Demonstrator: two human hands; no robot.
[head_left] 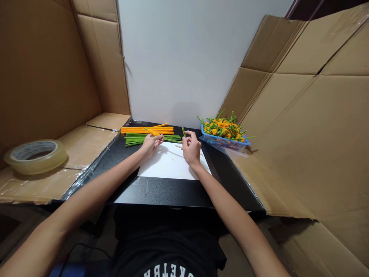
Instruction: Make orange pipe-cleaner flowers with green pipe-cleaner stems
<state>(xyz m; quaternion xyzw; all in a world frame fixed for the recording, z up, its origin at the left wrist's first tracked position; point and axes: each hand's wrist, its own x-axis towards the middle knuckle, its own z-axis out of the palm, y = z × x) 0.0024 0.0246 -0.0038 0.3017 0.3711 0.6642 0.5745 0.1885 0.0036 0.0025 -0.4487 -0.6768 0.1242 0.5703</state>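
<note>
My left hand (151, 145) is closed, pinching an orange fuzzy pipe-cleaner piece (153, 132) with a green tip above the white paper. From it a green pipe-cleaner stem (172, 141) runs right toward my right hand (191, 149). That hand is closed too, with a short green pipe-cleaner end (183, 132) standing up between thumb and fingers. Whether this end belongs to the same stem I cannot tell. Beneath the right hand a thin pale stick (178, 146) lies partly hidden. Small crumbs dot the white paper (161, 165).
Orange pipe cleaners (129, 130) and green pipe cleaners (132, 140) lie behind my left hand. A blue basket (225, 143) of orange-and-green pieces stands at right. A tape roll (37, 157) rests on cardboard at left. Cardboard walls (302, 127) flank the black table (164, 192).
</note>
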